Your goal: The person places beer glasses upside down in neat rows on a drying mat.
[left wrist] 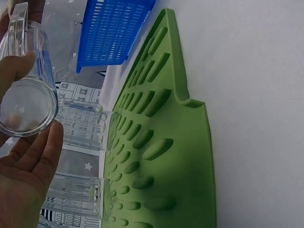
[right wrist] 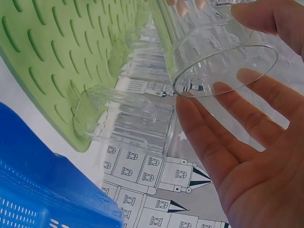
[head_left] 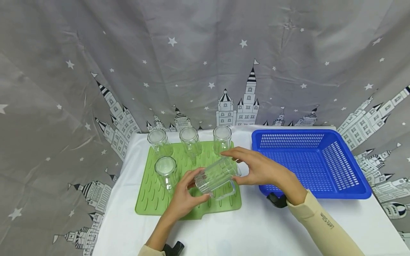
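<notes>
A clear glass mug (head_left: 215, 175) is held between both hands, tilted on its side above the green drying mat (head_left: 150, 202), its handle toward the near side. My left hand (head_left: 184, 195) grips the base end, thumb on one side and fingers on the other; the left wrist view shows the round base (left wrist: 26, 107) facing the camera. At the open end, my right hand (head_left: 259, 165) has its fingertips along the rim (right wrist: 228, 90) and its thumb near the handle. Several similar mugs, including one front mug (head_left: 166, 169), stand on the mat, apparently mouth down.
To the right sits a blue plastic basket (head_left: 349, 190) with perforated walls, close beside my right forearm. White cloth (head_left: 224, 234) covers the table. A grey curtain (head_left: 198, 46) printed with castles and stars hangs behind the mugs.
</notes>
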Available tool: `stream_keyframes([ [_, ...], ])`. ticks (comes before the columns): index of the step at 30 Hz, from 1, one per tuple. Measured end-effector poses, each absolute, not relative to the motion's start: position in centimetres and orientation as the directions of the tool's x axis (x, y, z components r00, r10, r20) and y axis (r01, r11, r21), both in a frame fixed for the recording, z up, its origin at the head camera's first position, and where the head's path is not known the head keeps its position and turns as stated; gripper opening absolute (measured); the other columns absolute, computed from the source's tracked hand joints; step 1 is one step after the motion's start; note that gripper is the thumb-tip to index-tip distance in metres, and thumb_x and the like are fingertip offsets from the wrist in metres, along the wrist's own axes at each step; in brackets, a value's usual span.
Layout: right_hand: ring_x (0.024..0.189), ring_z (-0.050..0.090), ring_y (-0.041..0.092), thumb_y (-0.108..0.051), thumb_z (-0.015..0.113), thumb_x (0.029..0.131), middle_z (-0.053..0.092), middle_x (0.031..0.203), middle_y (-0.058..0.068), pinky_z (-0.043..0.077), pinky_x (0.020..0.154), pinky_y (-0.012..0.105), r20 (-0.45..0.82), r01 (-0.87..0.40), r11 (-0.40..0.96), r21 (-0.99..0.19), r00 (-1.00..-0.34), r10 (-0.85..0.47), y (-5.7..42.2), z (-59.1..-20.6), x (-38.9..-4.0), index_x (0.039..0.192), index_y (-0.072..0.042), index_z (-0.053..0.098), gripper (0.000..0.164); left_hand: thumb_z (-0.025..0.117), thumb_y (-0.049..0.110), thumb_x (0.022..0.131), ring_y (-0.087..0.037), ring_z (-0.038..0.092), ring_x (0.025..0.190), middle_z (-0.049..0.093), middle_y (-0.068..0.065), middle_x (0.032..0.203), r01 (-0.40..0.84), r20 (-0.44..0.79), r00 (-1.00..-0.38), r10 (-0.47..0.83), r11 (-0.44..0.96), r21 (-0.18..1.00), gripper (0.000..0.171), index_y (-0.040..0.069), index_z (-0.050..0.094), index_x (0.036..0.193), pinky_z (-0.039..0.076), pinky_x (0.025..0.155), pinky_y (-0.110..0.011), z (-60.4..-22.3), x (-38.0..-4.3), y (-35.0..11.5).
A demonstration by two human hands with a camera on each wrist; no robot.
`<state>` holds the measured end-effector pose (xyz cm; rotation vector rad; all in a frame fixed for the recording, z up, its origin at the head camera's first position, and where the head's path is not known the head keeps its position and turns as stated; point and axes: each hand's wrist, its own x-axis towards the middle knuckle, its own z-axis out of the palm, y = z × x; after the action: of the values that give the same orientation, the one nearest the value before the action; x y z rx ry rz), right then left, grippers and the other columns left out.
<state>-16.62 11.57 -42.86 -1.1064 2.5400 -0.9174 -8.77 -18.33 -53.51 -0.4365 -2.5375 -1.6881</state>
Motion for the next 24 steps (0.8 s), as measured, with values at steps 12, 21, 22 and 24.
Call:
stream_keyframes([
  [12, 0.129, 0.069, 0.024, -0.026, 0.084, 0.09, 0.056, 0.16, 0.002, 0.061, 0.109, 0.044, 0.054, -0.564, 0.489, -0.665, -0.69, -0.722, 11.8, -42.8, -16.8, 0.162, -0.021, 0.048, 0.08, 0.096, 0.018, 0.08, -0.024, 0.07, 0.127, 0.064, -0.004, 0.145, 0.251, 0.186, -0.958, 0.217, 0.328, 0.911, 0.089, 0.028, 0.054, 0.158, 0.06, 0.109, -0.034, -53.1, -8.9, -18.8],
  [21, 0.127, 0.07, 0.024, -0.021, 0.083, 0.089, 0.061, 0.157, 0.004, 0.062, 0.108, 0.048, 0.11, -0.581, 0.453, -0.676, -0.688, -0.718, 12.2, -43.2, -17.0, 0.16, -0.019, 0.052, 0.077, 0.094, 0.006, 0.08, -0.014, 0.067, 0.13, 0.062, -0.011, 0.15, 0.283, 0.248, -0.951, 0.184, 0.2, 0.938, 0.082, 0.019, 0.057, 0.152, 0.055, 0.113, -0.022, -52.4, -9.1, -19.2],
  [22, 0.126, 0.071, 0.024, -0.021, 0.082, 0.09, 0.061, 0.157, 0.004, 0.062, 0.107, 0.049, 0.111, -0.587, 0.465, -0.663, -0.691, -0.714, 12.2, -43.3, -17.0, 0.16, -0.018, 0.051, 0.076, 0.094, 0.005, 0.08, -0.013, 0.067, 0.131, 0.061, -0.012, 0.15, 0.294, 0.261, -0.949, 0.179, 0.195, 0.936, 0.082, 0.018, 0.057, 0.152, 0.055, 0.113, -0.021, -52.3, -9.1, -19.1],
  [24, 0.125, 0.07, 0.024, -0.023, 0.08, 0.092, 0.061, 0.157, 0.003, 0.062, 0.107, 0.049, 0.103, -0.59, 0.495, -0.637, -0.703, -0.704, 12.2, -43.4, -17.0, 0.16, -0.019, 0.051, 0.073, 0.094, 0.002, 0.079, -0.011, 0.066, 0.131, 0.061, -0.014, 0.149, 0.312, 0.283, -0.944, 0.169, 0.179, 0.933, 0.083, 0.016, 0.057, 0.152, 0.055, 0.114, -0.021, -52.1, -9.2, -19.0],
])
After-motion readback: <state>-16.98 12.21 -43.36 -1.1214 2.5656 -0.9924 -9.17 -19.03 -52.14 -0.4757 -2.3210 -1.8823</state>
